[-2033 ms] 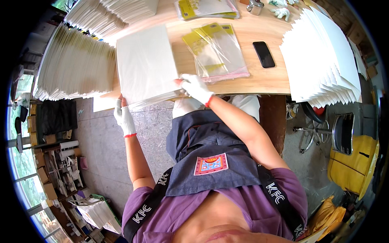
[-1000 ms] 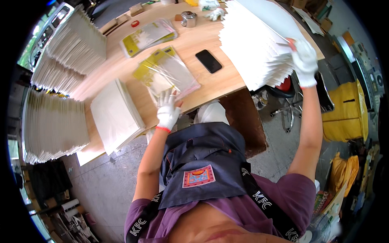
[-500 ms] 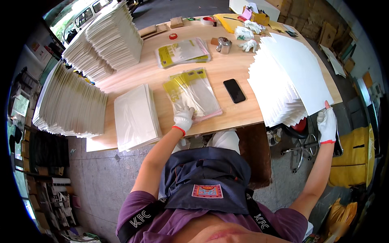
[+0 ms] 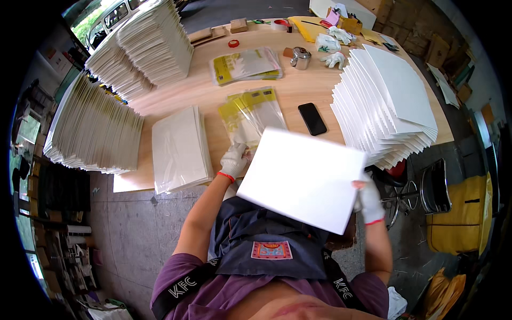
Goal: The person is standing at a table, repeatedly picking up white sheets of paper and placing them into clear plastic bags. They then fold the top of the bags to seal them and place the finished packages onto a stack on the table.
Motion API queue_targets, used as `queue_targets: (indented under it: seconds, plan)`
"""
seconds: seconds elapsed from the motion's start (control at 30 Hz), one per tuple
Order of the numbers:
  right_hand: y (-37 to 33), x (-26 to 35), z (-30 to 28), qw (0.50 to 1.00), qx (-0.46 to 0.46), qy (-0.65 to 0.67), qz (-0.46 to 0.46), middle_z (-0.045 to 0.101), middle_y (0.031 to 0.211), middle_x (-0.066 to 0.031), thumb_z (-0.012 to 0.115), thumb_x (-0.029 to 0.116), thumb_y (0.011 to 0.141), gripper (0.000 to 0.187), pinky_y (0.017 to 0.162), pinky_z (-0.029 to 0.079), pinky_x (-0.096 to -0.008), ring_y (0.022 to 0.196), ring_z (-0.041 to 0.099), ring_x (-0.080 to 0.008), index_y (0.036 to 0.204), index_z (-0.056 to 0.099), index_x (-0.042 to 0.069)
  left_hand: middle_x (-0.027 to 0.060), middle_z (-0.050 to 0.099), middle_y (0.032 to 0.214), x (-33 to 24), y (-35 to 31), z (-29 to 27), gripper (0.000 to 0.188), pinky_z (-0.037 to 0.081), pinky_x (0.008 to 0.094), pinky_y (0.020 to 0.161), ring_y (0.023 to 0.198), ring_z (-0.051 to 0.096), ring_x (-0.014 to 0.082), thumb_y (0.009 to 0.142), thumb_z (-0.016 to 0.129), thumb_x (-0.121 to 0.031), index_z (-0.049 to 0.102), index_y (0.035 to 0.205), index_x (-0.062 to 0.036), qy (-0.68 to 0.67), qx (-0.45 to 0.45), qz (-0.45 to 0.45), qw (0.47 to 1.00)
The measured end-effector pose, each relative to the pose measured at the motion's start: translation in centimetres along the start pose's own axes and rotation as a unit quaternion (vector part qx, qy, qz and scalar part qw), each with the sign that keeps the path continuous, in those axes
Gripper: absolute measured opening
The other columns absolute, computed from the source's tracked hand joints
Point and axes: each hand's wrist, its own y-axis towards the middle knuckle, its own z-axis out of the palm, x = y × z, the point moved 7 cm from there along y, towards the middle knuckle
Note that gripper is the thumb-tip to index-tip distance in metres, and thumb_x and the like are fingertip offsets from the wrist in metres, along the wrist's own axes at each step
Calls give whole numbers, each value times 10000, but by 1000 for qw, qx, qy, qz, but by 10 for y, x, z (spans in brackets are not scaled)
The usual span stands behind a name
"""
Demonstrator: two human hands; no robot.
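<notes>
My right hand [image 4: 369, 200], in a white glove with its thumb bare, grips a blank white sheet [image 4: 304, 178] by its right edge. The sheet hangs tilted over the table's front edge, its left end close to my left hand [image 4: 233, 157]. That gloved hand has its fingers closed on the near left corner of a clear plastic bag [image 4: 250, 114] with a yellow-green printed end. Several such bags lie in this pile, and the sheet covers its near right part. On the right stands a fanned stack of white sheets [image 4: 384, 101].
A pile of filled clear bags [image 4: 180, 146] lies left of my left hand. Tall stacks [image 4: 96, 128] rise at the far left. A black phone [image 4: 312, 118], more printed bags [image 4: 245, 65], a metal pot [image 4: 301, 57] and spare gloves [image 4: 334, 60] are on the table [image 4: 298, 88].
My right hand has brought a white sheet from the right stack leftward to the table's front edge. My left hand has shifted slightly left, its fingers now at the bag's corner.
</notes>
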Motion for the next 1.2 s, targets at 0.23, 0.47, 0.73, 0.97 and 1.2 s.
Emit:
queue_targets:
  seconds: [0.23,0.47,0.73,0.97,1.2]
  plan:
    - [28,-130,-7,976,9,205,76,615,1024,-95,489,84,787,526,422,457,-227,705,625,-150,1302,405,20,64,586,1034,-4,-11,-7,295,476,418,800,1001,541,301,681,616,-101,595,973,-142,2,-20,50,999]
    - [24,-157,-13,951,-56,304,10,551,1143,-122,460,63,831,489,836,485,-347,1004,570,-235,1310,381,7,114,592,862,-13,3,-27,390,471,311,683,736,570,272,720,477,73,633,1016,-127,-125,4,30,992]
    - [22,-148,2,968,-81,238,-23,588,892,-68,469,102,852,381,464,443,-237,576,546,-121,1222,438,20,116,564,880,-38,1,-44,367,469,352,608,693,572,276,703,479,76,580,1005,-106,-115,-1,80,990]
    - [5,-131,30,971,-82,220,-31,587,793,-67,468,155,893,333,409,409,-242,465,503,-114,1192,431,13,134,557,906,-45,-40,-39,374,465,293,613,739,596,220,734,501,113,567,1058,-64,-174,-106,53,978]
    - [-24,-104,61,984,-19,176,0,603,801,-101,462,209,934,335,416,434,-259,493,558,-141,1192,417,0,91,534,1209,-28,-37,90,544,497,352,833,1008,569,250,808,590,-20,397,1316,-17,-748,-192,-168,613]
